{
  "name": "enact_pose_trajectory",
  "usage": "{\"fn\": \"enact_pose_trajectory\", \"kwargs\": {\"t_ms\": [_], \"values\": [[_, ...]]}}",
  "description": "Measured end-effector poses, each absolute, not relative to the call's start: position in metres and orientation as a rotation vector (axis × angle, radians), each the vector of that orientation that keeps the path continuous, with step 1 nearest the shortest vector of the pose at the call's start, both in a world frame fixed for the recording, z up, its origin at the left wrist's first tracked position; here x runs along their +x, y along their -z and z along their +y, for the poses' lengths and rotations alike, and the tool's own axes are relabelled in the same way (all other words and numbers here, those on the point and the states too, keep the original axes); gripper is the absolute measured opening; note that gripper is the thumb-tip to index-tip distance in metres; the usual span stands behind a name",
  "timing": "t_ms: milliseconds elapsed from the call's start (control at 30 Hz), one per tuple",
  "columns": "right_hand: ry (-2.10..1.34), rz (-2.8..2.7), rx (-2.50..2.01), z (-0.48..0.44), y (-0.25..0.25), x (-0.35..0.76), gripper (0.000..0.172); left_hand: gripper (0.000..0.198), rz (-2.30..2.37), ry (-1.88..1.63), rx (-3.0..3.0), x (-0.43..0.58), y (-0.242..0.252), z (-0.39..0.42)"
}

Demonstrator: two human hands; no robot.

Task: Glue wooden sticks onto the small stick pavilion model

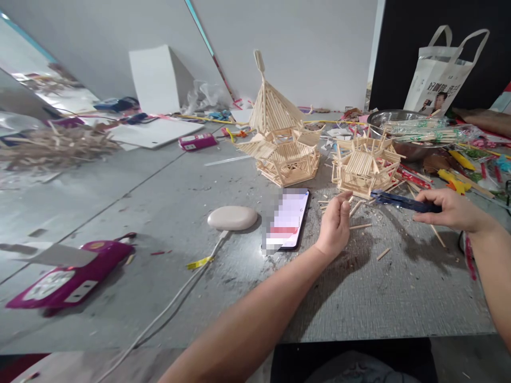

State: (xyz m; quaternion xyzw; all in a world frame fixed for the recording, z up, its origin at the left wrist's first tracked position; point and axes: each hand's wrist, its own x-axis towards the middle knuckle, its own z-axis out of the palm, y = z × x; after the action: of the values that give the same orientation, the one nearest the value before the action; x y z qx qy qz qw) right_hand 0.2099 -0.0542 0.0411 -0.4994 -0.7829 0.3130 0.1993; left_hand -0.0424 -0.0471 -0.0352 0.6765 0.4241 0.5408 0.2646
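Observation:
My right hand (453, 208) grips dark blue pliers (403, 201), whose jaws point left toward my left hand (336, 223). The fingers of my left hand are pinched together, and a short wooden stick (351, 196) shows at their tips. Just behind them stands a small open model of wooden sticks (366, 165). To its left is a taller stick pavilion (285, 151) with a pointed roof. Loose cut sticks (360, 227) lie around my left hand.
A lit phone (288, 218) lies left of my left hand, beside a white oval device (232, 218) with a cable. Purple power strips (72, 276) are at the left. A metal bowl (377, 119) with wrapped sticks, a yellow glue gun (455, 181) and a bag (443, 74) are at the right.

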Motion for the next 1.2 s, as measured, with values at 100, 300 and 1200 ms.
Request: {"fn": "enact_pose_trajectory", "kwargs": {"t_ms": [100,300,1200], "values": [[-1.159,-1.973,-1.270,-0.057,-0.035,0.207,0.028,0.032,1.145,-1.427,1.766,-0.041,0.034,-0.051],[-1.481,-1.564,-1.050,-0.057,-0.009,0.182,0.028,0.031,1.105,-1.250,1.532,-0.034,0.039,-0.054],[-1.428,-1.694,-0.974,-0.072,-0.002,0.153,0.040,0.030,1.067,-1.205,1.498,-0.027,0.038,-0.064]]}}
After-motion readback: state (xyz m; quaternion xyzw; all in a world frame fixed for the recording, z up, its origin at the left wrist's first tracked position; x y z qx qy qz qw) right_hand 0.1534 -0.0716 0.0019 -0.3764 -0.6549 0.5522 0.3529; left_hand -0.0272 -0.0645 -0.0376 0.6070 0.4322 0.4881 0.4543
